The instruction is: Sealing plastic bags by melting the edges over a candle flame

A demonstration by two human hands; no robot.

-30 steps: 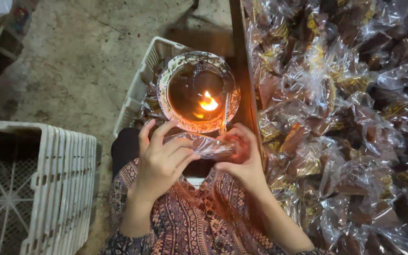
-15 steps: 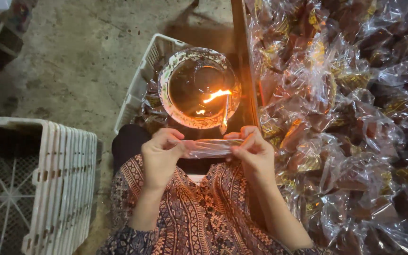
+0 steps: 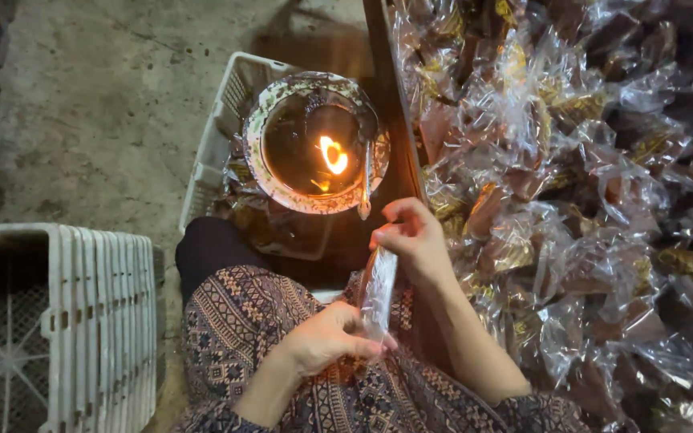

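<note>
Bare left hand point(image 3: 326, 341) and right hand point(image 3: 419, 240), forearms bare, no rings or watch seen. Patterned garment point(image 3: 242, 321) at lower centre of frame: dark brown-purple cloth, pale geometric bands. Plain black cloth point(image 3: 210, 248) just above it.

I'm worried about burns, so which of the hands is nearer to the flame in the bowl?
Right. The right hand holds the clear packet's top end just below the flame and bowl. The left hand grips the bottom end, farther away over the lap.
</note>
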